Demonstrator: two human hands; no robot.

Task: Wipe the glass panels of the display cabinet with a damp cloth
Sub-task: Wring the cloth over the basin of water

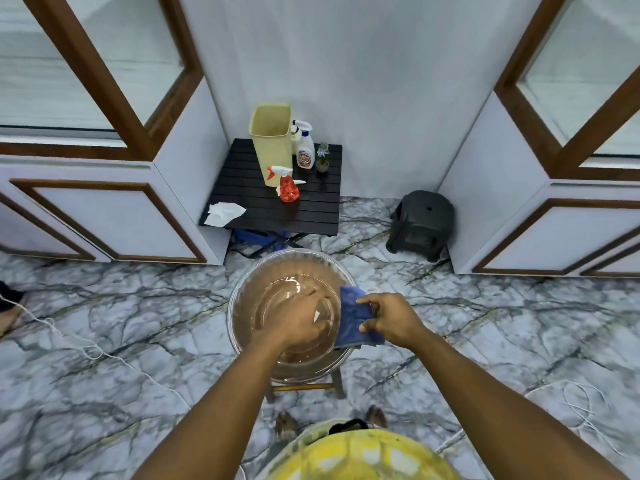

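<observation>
- None of the wiping looks begun from where I sit: the left glass panel [52,81] and the right glass panel [581,81] are both well apart from the cloth.
- The blue cloth [351,320] hangs at the right rim of the clear bowl [231,306], partly draped over it. I cannot tell whether it is wet.
- The right hand [391,315] pinches the cloth between thumb and fingers.
- The left hand [298,315] is low in the bowl over the water, fingers loose, gripping nothing I can see.
- I judge this to be the dampening step. Wringing, carrying the cloth over and wiping every panel are left.
- A red spray bottle [288,187] stands on the black bench [311,216] beyond.
</observation>
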